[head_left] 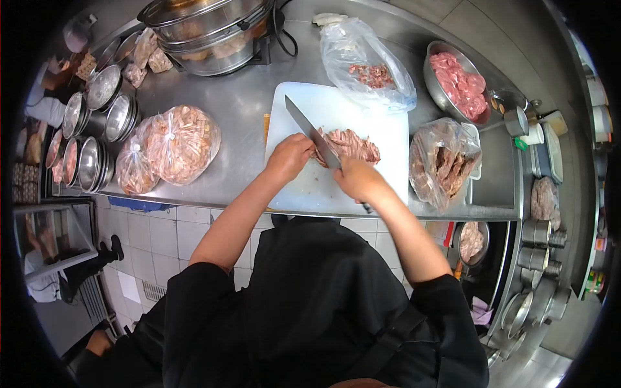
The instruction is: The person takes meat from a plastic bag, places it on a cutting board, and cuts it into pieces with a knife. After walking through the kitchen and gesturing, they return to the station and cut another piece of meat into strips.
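Note:
On a white cutting board point(297, 184) lies a pile of sliced brown meat point(352, 145). My right hand point(357, 178) is wrapped round the handle of a large knife point(307, 126), whose blade points up and left across the meat's left end. Just left of the blade, my left hand point(291, 155) has its fingers pressed together at the meat's edge; what they may hold is hidden. An open plastic bag with small meat pieces point(370, 76) rests over the board's top edge. Right of the board sits a clear bag of larger brown meat pieces point(443, 165).
Two tied bags of meat point(184, 143) and stacked metal bowls point(97, 161) are on the left of the steel counter point(239, 97). A large steamer point(210, 39) stands at the back. A bowl of raw meat point(459, 84) is at the upper right. Another person point(45, 107) is at far left.

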### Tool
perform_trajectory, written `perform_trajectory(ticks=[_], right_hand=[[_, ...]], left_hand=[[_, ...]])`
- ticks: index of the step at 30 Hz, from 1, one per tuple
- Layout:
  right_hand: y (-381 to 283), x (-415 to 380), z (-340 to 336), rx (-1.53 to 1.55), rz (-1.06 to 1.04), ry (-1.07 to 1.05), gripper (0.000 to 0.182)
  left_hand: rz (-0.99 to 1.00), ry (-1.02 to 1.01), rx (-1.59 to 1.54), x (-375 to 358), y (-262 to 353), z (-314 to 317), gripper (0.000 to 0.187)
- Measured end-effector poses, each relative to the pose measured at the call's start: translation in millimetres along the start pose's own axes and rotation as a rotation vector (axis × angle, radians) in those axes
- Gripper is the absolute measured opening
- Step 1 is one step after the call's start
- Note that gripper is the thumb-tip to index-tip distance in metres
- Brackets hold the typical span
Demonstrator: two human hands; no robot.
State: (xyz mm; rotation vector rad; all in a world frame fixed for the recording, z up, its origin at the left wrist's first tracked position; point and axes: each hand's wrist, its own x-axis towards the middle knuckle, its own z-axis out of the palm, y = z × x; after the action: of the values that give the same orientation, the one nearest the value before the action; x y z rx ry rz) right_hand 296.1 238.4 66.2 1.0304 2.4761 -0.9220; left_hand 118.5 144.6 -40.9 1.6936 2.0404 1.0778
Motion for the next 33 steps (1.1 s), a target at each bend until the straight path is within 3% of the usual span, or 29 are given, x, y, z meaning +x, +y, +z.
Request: perform_trajectory(ticks=[3,8,12,18,20,22,25,26,27,28,29,31,32,33], right_hand=[[11.6,24.5,25.1,-0.06,-0.034,0.116,0.034],[-6.3,6.4,-25.8,0.076,-0.008,-0.094,0.04],[5.8,13.1,7.3,0.082,0.041,-0.076,0.039],[27.2,13.1,14.4,0.326,-0.05,0.15,0.039],[49.5,4.8,24.7,0.317,-0.162,0.506,0.042],[56.4,-26.2,-0.4,0.344,-0.033,0.506,0.043],[80.5,-63.9,-23.6,0.421,0.199,0.562,0.043],[87.3,-73.6,-24.4,0.502,0.248,0.594,0.032],[95.4,-82.3,-23.8,0.508,0.263,0.61,0.032],[103.9,-90.4,-22.0,0.552,0.288,0.63,0.031],[110.2,-98.0,-19.1,0.595,0.311,0.649,0.031],[121.6,-113.1,-9.2,0.63,0.319,0.686,0.03],[131.0,-119.4,-1.9,0.641,0.342,0.661,0.032],[138.1,-125.4,5.6,0.654,0.365,0.634,0.035]], left_hand=[[0.006,-0.007,-0.014,-0.7,-1.9,-0.3,0.006],[0.004,-0.01,0.001,0.1,1.7,-5.5,0.006],[0.006,0.016,0.042,-2.1,-0.2,2.5,0.006],[-0.009,-0.003,0.048,-1.5,1.3,0.5,0.008],[-0.038,0.019,0.027,-4.3,2.9,0.6,0.009],[-0.052,0.025,-0.001,-0.1,13.9,4.4,0.009],[0.058,0.054,0.055,18.0,39.5,13.3,0.014],[0.201,-0.004,0.041,29.8,49.8,22.9,0.017],[0.343,-0.061,0.027,41.5,62.9,29.9,0.02],[0.361,-0.27,0.044,52.3,74.6,34.8,0.035],[0.376,-0.28,0.041,61.1,79.3,45.8,0.035],[0.636,-0.362,0.193,77.8,82.3,68.7,0.049],[0.648,-0.37,0.192,86.8,82.3,72.7,0.049],[0.672,-0.542,0.255,95.5,79.9,74.0,0.056]])
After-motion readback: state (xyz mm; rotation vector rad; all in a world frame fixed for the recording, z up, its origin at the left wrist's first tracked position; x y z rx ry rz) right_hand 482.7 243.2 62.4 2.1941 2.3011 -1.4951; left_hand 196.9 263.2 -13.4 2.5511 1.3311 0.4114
